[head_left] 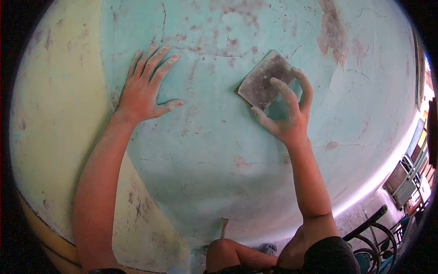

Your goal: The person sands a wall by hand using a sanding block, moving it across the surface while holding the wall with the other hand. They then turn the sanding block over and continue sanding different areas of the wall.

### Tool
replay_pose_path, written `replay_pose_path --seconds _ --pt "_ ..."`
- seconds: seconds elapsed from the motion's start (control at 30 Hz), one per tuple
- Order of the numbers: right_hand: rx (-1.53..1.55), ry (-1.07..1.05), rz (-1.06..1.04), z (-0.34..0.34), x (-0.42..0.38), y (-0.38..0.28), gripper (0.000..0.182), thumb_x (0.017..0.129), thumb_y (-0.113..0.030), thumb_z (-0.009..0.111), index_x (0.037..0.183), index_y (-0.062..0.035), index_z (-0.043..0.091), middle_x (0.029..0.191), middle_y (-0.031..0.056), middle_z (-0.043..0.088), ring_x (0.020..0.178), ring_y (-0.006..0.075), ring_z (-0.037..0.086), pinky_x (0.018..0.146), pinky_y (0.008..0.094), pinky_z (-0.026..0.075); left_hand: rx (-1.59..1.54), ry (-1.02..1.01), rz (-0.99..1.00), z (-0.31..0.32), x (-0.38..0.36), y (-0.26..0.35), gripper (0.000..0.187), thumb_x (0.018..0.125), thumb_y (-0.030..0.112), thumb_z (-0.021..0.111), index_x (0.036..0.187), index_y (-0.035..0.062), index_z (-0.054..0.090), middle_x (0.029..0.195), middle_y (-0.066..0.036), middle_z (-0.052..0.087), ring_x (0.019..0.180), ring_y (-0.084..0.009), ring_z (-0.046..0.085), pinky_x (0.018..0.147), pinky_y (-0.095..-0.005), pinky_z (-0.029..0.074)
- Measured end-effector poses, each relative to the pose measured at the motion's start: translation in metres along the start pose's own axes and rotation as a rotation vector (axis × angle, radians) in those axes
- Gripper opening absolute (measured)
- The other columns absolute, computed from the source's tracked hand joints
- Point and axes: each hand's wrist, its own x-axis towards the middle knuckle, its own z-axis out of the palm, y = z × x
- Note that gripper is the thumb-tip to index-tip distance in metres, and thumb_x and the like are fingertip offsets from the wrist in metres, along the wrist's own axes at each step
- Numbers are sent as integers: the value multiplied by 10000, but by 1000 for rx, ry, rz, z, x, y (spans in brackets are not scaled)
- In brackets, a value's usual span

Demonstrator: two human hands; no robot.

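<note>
My left hand (pixel 141 93) lies against the wall (pixel 205 132) with its fingers spread and the thumb stuck out to the right. Nothing is in it, and pale dust coats the fingers. My right hand (pixel 292 112) holds a square, dusty grey-brown piece of sandpaper (pixel 262 80) tilted against the wall. The thumb is at the lower corner, one fingertip presses on the face and another reaches the right edge. The wall paint is pale turquoise, with cracks, dark specks and a bare grey-brown patch (pixel 332 32) at the upper right.
A pale yellow wall section (pixel 54 105) meets the turquoise at the left. My bent knee (pixel 221 251) is close to the wall at the bottom. A black metal frame with curved bars (pixel 376 228) stands at the lower right, with assorted items (pixel 408 180) behind it.
</note>
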Motion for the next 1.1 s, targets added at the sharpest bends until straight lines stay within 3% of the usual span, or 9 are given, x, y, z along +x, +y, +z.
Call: replay_pose_path --seconds 0.23,0.33,0.43,0.63,0.7,0.83,0.9,1.0,1.1 --pt "-70 -85 32 -11 4 3 792 569 -273 936 1286 -172 615 1429 204 411 1344 396 424 1078 515 438 -1 0 12 -1 0 -1 946 766 605 727 1512 163 351 1579 -108 323 1448 -367 306 1192 -592 226" --pt "-115 -158 51 -10 2 4 758 590 -308 919 1279 -217 618 1446 185 401 1335 425 404 1113 538 353 0 -16 18 0 -1 -1 947 771 584 730 1513 146 340 1575 -138 320 1446 -391 302 1188 -606 212" --pt "-137 -133 41 -13 5 3 805 549 -273 947 1277 -180 616 1425 196 416 1343 393 415 1077 508 416 10 -19 19 0 0 -1 940 777 585 725 1512 142 341 1573 -143 323 1448 -395 300 1187 -608 212" --pt "10 128 36 -26 12 19 847 683 -440 889 1342 -48 530 1442 183 412 1377 359 393 1119 503 372 2 -7 15 -1 0 -1 930 781 599 721 1511 153 356 1568 -127 334 1450 -386 299 1185 -604 219" --pt "500 286 330 -27 12 21 873 719 -438 876 1378 -27 477 1483 194 312 1399 364 367 1144 509 344 -5 -10 20 -1 0 -1 929 782 596 722 1511 151 356 1568 -130 334 1449 -388 299 1185 -606 216" --pt "946 389 594 -37 19 19 922 745 -521 836 1394 2 443 1413 196 413 1418 359 352 1155 492 309 16 -15 21 0 1 1 935 776 584 727 1511 141 355 1569 -141 330 1449 -394 299 1183 -606 216" --pt "888 394 553 -27 14 31 875 718 -508 854 1354 -19 503 1382 207 455 1401 375 372 1148 487 317 35 -34 4 -2 -1 -2 939 773 581 730 1511 138 355 1569 -144 329 1449 -396 299 1182 -606 217" --pt "95 157 42 -31 14 24 789 693 -414 896 1298 -35 559 1470 180 324 1388 366 387 1140 516 368 -14 -22 17 -2 -2 0 949 765 580 735 1511 135 353 1569 -147 329 1449 -398 298 1178 -608 221" --pt "86 80 -36 -21 11 18 780 604 -367 944 1239 -65 608 1461 189 331 1392 386 381 1119 528 412 3 -16 28 -2 2 -1 948 766 575 735 1511 132 350 1568 -150 328 1449 -398 299 1179 -609 219"
